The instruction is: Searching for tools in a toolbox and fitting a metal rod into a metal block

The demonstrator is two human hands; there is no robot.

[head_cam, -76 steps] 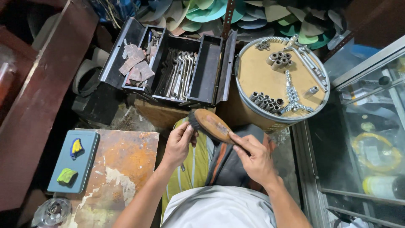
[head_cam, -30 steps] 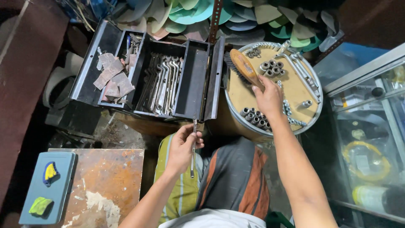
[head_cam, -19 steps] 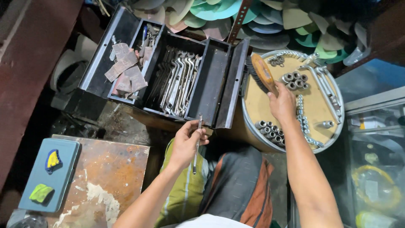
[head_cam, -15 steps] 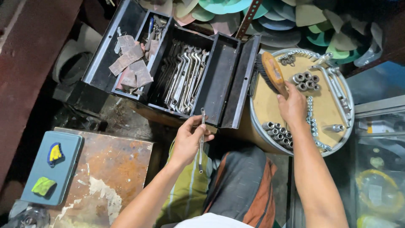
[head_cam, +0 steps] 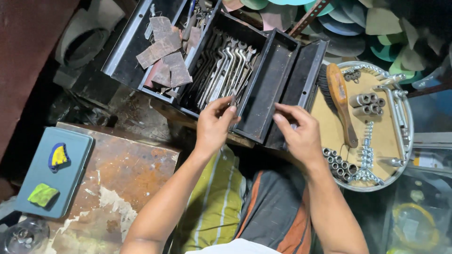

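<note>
Left hand (head_cam: 213,127) over the near edge of the toolbox (head_cam: 278,89), fingers pinched on a thin metal tool (head_cam: 232,100) whose tip pokes up by the spanners (head_cam: 222,74). Hard to tell what kind of tool, too much of it hidden. Right hand (head_cam: 297,132) at the open, empty part of the toolbox, fingers bent and spread, touching its near wall, gripping nothing that shows.

Toolbox black, opened wide in three trays. Spanners packed side by side in the middle tray. Brown sandpaper bits (head_cam: 164,54) piled in the left tray.

Just right of the toolbox, a round tray (head_cam: 406,136) with a tan floor. On it a wooden brush (head_cam: 340,101) lying long-ways, bristles toward the toolbox. Beside the brush, a bunch of sockets (head_cam: 366,104), and more sockets (head_cam: 338,163) near the right wrist. Long metal bars (head_cam: 398,113) along the tray's far side.

Down on the left, a rusty plate (head_cam: 122,188) with flaking paint. On its left, a grey-blue box (head_cam: 70,178) with a yellow scrap (head_cam: 58,156) and a green scrap (head_cam: 42,194) on top. Striped cloth (head_cam: 216,207) over the lap, under both arms. Coloured round pads (head_cam: 367,21) stacked behind everything.
</note>
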